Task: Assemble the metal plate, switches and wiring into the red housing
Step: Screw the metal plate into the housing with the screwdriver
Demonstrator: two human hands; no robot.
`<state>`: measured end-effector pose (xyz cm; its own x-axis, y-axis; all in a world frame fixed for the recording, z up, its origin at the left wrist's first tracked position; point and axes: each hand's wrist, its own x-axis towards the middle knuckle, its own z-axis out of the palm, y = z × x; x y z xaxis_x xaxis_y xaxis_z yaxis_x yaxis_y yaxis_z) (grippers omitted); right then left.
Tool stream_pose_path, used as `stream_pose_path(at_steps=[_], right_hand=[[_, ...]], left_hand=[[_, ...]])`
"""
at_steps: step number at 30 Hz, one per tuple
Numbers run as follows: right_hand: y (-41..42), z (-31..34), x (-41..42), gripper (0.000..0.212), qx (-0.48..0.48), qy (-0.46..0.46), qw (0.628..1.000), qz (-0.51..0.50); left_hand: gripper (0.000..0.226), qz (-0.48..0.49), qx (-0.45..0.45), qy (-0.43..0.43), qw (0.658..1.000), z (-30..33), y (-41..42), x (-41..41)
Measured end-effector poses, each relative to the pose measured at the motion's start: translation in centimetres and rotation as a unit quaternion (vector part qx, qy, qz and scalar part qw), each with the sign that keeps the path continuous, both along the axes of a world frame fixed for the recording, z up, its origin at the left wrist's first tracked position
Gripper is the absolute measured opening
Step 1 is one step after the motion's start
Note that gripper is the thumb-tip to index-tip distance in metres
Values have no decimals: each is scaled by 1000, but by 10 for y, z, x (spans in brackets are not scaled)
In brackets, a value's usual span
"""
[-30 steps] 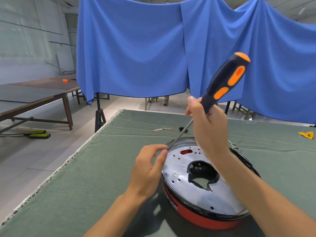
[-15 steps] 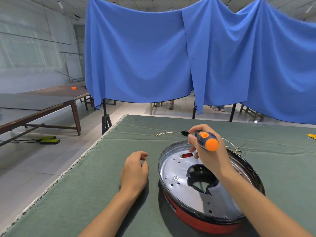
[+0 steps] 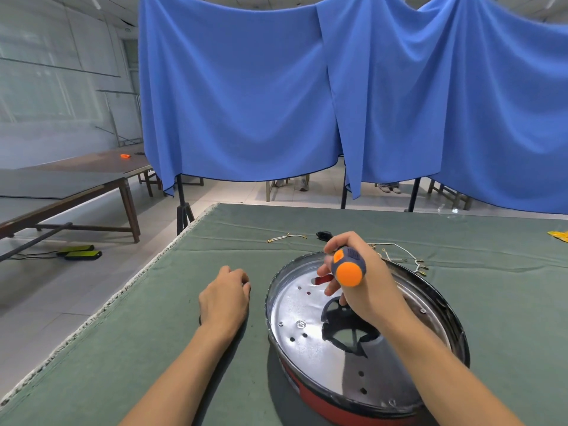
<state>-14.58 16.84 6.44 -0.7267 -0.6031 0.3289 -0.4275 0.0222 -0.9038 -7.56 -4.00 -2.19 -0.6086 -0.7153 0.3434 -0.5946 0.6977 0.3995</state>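
Note:
The round red housing (image 3: 325, 405) lies on the green table cloth with the shiny metal plate (image 3: 307, 305) seated inside its black rim. My right hand (image 3: 365, 281) grips a black and orange screwdriver (image 3: 347, 267) upright over the far side of the plate, handle end toward me; its tip is hidden behind the hand. My left hand (image 3: 224, 298) rests on the cloth just left of the housing, fingers loosely curled, holding nothing. White wiring (image 3: 402, 256) with gold terminals lies behind the housing.
A short wire (image 3: 285, 237) and a small black part (image 3: 324, 234) lie on the cloth farther back. A yellow item (image 3: 559, 235) sits at the right edge. The table's left edge runs diagonally; blue curtains hang behind, and wooden tables stand far left.
My right hand swung the screwdriver from a raised slant down to upright over the plate. My left hand left the screwdriver tip and settled on the cloth beside the housing.

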Motion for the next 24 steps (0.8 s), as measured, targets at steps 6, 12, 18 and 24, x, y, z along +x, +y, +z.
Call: stream_pose_path(at_steps=[6, 12, 18, 24], right_hand=[[0, 7, 4, 32, -80, -22, 996, -14], [5, 12, 7, 42, -150, -48, 985, -67], [6, 8, 6, 27, -187, -37, 979, -76], [7, 3, 4, 14, -223, -24, 973, -60]], left_hand=[[14, -57, 149, 141, 977, -1, -4, 2], [7, -144, 345, 399, 837, 46, 18, 16], [8, -207, 372, 431, 795, 75, 51, 31], [11, -160, 510, 457, 711, 77, 50, 34]])
